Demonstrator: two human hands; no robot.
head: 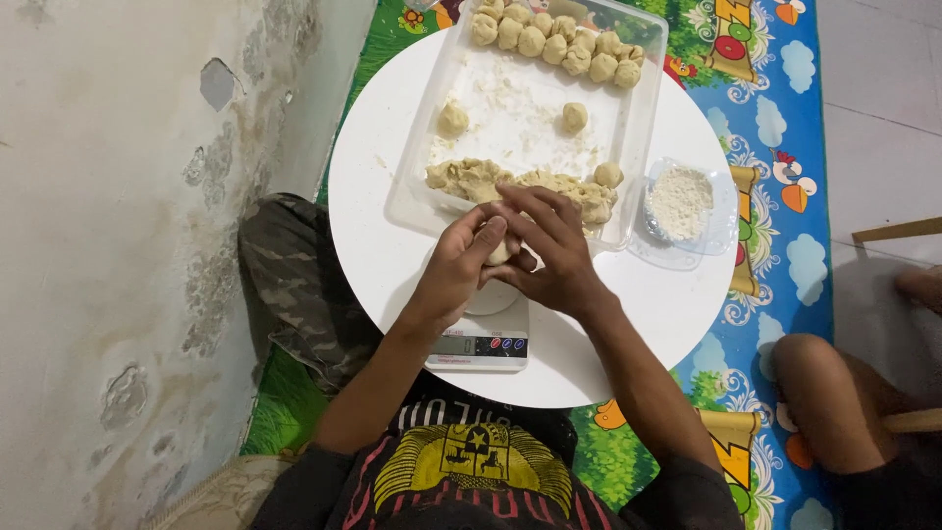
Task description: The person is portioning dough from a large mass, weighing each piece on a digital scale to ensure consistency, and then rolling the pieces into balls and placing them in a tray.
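Both hands meet over a round white table (pixel 383 245), cupped around a small pale dough piece (pixel 499 253). My left hand (pixel 459 263) wraps it from the left and my right hand (pixel 549 245) covers it from the right, just above a small kitchen scale (pixel 478 345). Right behind the hands stands a clear plastic tray (pixel 636 118) holding a long mass of dough (pixel 471 179) along its near side. Two loose dough balls (pixel 453 118) lie in its middle and a row of several balls (pixel 554 44) lines the far side.
A small clear container of white flour (pixel 681 201) sits right of the tray. A stained wall (pixel 118 245) runs along the left. A colourful play mat (pixel 775 128) covers the floor. Another person's knee (pixel 824 393) is at the right, near a wooden stick (pixel 898 232).
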